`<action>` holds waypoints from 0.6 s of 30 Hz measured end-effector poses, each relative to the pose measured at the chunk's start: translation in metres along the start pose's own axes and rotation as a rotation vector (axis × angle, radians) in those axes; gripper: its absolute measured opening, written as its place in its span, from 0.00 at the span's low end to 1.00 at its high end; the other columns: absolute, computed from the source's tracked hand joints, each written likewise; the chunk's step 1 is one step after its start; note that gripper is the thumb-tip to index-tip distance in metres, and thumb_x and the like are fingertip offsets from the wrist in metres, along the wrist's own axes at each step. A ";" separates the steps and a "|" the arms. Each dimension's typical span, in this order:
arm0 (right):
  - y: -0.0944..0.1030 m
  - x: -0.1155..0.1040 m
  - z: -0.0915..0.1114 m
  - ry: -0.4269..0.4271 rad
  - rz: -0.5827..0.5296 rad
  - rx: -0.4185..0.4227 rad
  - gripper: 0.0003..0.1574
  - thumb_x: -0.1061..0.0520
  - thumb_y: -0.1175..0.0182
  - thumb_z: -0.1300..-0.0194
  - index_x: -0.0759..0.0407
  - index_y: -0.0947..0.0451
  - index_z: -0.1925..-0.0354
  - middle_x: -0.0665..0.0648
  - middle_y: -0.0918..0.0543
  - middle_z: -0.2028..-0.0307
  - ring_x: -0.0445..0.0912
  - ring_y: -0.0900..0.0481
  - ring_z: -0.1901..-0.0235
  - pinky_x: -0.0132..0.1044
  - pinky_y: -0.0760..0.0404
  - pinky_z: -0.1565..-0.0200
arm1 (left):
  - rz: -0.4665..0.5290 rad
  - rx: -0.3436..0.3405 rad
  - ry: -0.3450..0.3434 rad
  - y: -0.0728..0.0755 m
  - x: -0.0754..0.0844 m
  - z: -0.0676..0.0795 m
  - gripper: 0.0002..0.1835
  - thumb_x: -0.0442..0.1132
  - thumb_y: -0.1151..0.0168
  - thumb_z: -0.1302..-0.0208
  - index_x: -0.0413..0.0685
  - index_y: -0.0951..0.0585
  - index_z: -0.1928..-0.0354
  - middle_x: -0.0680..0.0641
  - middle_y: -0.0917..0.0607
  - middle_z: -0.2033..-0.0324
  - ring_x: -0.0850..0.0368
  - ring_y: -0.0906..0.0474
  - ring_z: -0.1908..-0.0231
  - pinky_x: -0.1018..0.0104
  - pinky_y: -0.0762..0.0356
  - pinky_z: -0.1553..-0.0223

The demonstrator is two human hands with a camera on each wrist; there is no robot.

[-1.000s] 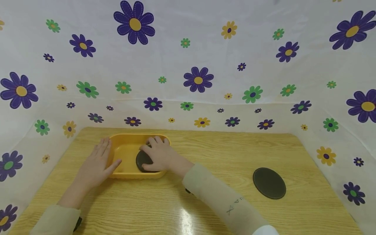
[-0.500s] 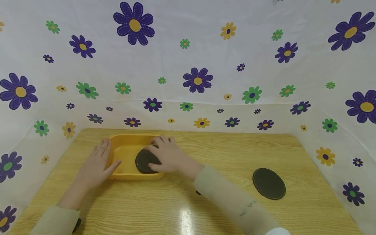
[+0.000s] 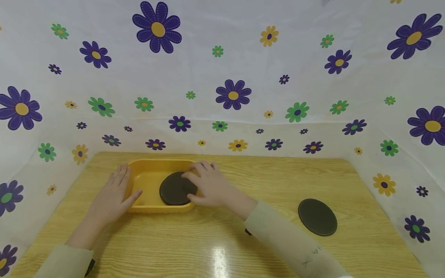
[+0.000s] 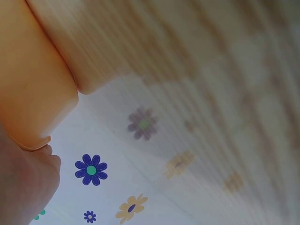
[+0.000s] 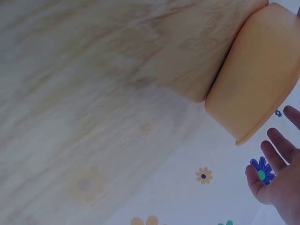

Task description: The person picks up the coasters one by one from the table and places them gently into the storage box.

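A yellow tray (image 3: 160, 208) with raised sides sits at the table's back left. Inside it, at the right end, lies a flat dark round coaster (image 3: 174, 189). My right hand (image 3: 212, 187) hovers at the tray's right end with fingers loosely spread, its fingertips overlapping the coaster's right edge in the head view. In the right wrist view, the right hand's fingers (image 5: 276, 145) are spread apart beside the tray's outer wall. My left hand (image 3: 109, 197) rests against the tray's left side, fingers straight along the outside and thumb over the front left corner.
A second dark round coaster (image 3: 318, 217) lies flat on the right side of the wooden table (image 3: 264, 181). A white cloth (image 3: 194, 69) printed with purple, green and yellow flowers rises behind the table and along both sides.
My right hand has drawn back to the right, uncovering more of the coaster, which stays in the tray. The left hand has kept its place at the tray.
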State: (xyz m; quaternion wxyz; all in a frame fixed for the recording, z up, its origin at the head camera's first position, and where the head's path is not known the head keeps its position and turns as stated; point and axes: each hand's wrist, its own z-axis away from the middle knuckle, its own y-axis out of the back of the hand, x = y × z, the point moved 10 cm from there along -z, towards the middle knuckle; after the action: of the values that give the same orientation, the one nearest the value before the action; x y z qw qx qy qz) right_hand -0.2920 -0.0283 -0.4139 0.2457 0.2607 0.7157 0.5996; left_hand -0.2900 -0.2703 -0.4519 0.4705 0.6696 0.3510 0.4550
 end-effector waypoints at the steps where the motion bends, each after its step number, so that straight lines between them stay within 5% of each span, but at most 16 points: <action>1: 0.001 0.001 0.003 -0.005 -0.007 0.003 0.39 0.34 0.40 0.27 0.45 0.30 0.25 0.57 0.29 0.28 0.54 0.32 0.30 0.53 0.29 0.36 | 0.001 -0.001 0.000 0.000 0.000 0.000 0.50 0.60 0.50 0.19 0.25 0.53 0.18 0.26 0.53 0.17 0.28 0.58 0.17 0.50 0.72 0.13; 18: 0.001 0.027 0.054 -0.031 -0.039 0.034 0.36 0.39 0.37 0.27 0.50 0.28 0.27 0.61 0.26 0.32 0.58 0.30 0.31 0.61 0.26 0.34 | 0.000 -0.003 0.007 0.002 0.001 0.000 0.50 0.61 0.49 0.19 0.26 0.52 0.18 0.27 0.52 0.17 0.28 0.57 0.16 0.46 0.68 0.13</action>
State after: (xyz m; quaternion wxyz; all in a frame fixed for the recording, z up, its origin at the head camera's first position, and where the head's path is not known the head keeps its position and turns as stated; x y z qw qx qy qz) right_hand -0.2764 0.0293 -0.4225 0.2640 0.2602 0.7269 0.5781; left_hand -0.2894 -0.2703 -0.4503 0.4703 0.6674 0.3517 0.4579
